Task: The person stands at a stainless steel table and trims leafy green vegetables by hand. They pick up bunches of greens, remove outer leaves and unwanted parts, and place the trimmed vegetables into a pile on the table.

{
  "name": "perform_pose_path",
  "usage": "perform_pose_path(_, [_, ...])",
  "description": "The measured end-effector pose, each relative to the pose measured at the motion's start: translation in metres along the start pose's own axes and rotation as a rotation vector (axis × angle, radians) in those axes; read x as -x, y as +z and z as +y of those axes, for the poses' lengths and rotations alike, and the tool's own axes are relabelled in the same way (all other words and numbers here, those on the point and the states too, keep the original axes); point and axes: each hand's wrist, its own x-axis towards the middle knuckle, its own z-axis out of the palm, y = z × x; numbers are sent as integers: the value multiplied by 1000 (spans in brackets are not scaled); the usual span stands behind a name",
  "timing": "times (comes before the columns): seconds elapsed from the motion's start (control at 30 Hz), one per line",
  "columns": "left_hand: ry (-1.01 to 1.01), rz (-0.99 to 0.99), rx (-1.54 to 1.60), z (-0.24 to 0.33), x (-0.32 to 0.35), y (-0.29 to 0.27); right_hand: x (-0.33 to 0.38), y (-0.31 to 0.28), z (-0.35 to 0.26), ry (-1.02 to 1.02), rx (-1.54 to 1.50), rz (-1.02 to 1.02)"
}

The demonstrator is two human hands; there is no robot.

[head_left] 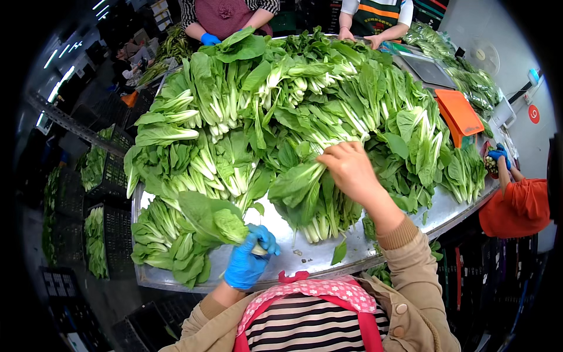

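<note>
A large heap of leafy greens (328,105) with pale stems, much like bok choy, covers the metal table (275,226). My left hand (249,258), in a blue glove, is closed round the pale stem ends of a few greens (205,217), their leaves pointing up and left. My bare right hand (350,170) reaches into the middle of the heap, fingers pinched at the stem end of a green (299,182) whose leaves spread toward the lower left. Some of its fingertips are hidden. Beneath that green, more stems (322,229) point toward me.
Two people (229,17) stand across the table; another in red (513,205) works at the right. An orange tray (457,114) and a scale (428,70) stand at the right edge. Black crates of greens (97,234) are at the left. A loose leaf (339,252) lies near me.
</note>
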Motion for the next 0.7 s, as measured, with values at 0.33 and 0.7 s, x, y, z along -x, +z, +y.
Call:
perform_pose_path(0.33, [-85,211,19,-24,-15,10,66,3,-29,894,-1428,75])
perform_pose_path(0.7, [-163,115,-225,-49,-52,33,90,9,-85,945,-1473,193])
